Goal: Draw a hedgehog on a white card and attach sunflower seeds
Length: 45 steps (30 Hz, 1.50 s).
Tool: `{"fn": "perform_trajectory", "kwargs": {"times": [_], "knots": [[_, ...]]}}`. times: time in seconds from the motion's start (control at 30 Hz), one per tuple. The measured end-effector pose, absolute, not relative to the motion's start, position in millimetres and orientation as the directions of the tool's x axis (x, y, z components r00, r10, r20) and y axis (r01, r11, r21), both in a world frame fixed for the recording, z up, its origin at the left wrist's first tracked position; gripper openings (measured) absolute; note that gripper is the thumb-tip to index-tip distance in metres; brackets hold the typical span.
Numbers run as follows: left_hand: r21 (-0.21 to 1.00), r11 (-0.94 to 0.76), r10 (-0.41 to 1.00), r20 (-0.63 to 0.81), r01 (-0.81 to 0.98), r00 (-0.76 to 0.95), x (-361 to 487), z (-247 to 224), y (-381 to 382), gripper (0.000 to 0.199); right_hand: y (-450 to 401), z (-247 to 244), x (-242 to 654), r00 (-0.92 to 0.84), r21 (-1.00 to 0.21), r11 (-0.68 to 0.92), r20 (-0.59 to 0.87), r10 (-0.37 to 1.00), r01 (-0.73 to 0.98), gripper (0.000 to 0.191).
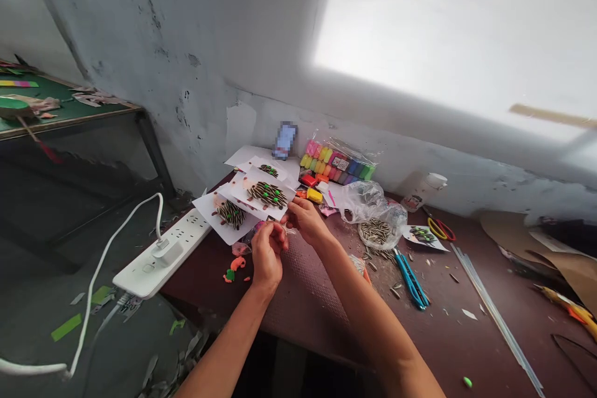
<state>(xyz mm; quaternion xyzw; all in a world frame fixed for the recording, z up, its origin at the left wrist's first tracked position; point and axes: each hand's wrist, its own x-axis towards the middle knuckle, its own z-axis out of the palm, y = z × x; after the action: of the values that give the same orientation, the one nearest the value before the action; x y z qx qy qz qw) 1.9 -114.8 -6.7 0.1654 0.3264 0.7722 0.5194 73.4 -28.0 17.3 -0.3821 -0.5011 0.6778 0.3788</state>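
Left hand (267, 255): fingers were closed in pinch.
Right hand (305, 221): fingers were closed also.
Small piece (289, 231): unclear, seemed light; hold gently.

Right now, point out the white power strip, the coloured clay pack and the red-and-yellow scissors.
White power strip (161, 249), head view, top face.
Coloured clay pack (336, 166), head view, clay bars.
Red-and-yellow scissors (430, 227), head view, yellow handle loop.
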Motion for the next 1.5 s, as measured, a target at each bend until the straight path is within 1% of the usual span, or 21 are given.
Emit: {"fn": "perform_trajectory", "kwargs": {"times": [0.1,0.17,0.27,0.43,0.53,0.63,0.77,0.83,0.9,1.1,1.2,1.3,1.5], "knots": [[0.74,-0.319,0.882,0.003,-0.592,-0.471,-3,-2,-120,0.025,-24,12,59,-0.431,-0.964,-0.233,-0.155,0.889,-0.132,0.013],[0.771,-0.326,0.872,0.023,-0.547,-0.488,-7,-2,-121,0.027,-20,10,51,-0.428,-0.961,-0.246,-0.17,0.888,-0.128,0.01],[0.798,-0.316,0.859,0.011,-0.513,-0.511,-9,-7,-121,0.027,-14,9,39,-0.423,-0.962,-0.249,-0.18,0.888,-0.113,0.01],[0.825,-0.275,0.85,-0.031,-0.494,-0.525,-11,-18,-118,0.026,-5,8,23,-0.396,-0.974,-0.216,-0.173,0.902,-0.066,0.015],[0.835,-0.257,0.848,-0.046,-0.487,-0.528,-11,-21,-117,0.027,-3,4,18,-0.377,-0.987,-0.16,-0.152,0.914,0.01,0.018],[0.836,-0.257,0.851,-0.042,-0.485,-0.524,-12,-23,-117,0.028,-1,-2,17,-0.341,-0.989,-0.072,-0.113,0.933,0.131,0.021],[0.842,-0.256,0.86,-0.026,-0.475,-0.509,-13,-25,-116,0.03,1,-5,22,-0.286,-0.943,0.113,0.02,0.958,0.313,0.021],[0.847,-0.249,0.863,-0.027,-0.47,-0.504,-13,-27,-116,0.029,0,-4,25,-0.267,-0.917,0.17,0.074,0.961,0.36,0.019],[0.848,-0.243,0.866,-0.03,-0.472,-0.499,-13,-27,-116,0.029,-2,-4,26,-0.257,-0.917,0.169,0.076,0.963,0.361,0.018],[0.831,-0.26,0.873,-0.016,-0.492,-0.488,-12,-22,-117,0.027,-11,-4,29,-0.204,-0.942,0.088,0.022,0.979,0.324,0.017],[0.834,-0.258,0.873,-0.015,-0.488,-0.487,-12,-21,-117,0.025,-14,-3,30,-0.205,-0.949,0.072,0.008,0.979,0.308,0.018],[0.837,-0.251,0.872,-0.023,-0.486,-0.49,-12,-21,-117,0.025,-15,-3,31,-0.221,-0.956,0.061,-0.005,0.975,0.289,0.018],[0.847,-0.251,0.866,-0.02,-0.469,-0.499,-13,-24,-116,0.025,-15,-2,32,-0.218,-0.948,0.072,0.002,0.976,0.31,0.015]]}}
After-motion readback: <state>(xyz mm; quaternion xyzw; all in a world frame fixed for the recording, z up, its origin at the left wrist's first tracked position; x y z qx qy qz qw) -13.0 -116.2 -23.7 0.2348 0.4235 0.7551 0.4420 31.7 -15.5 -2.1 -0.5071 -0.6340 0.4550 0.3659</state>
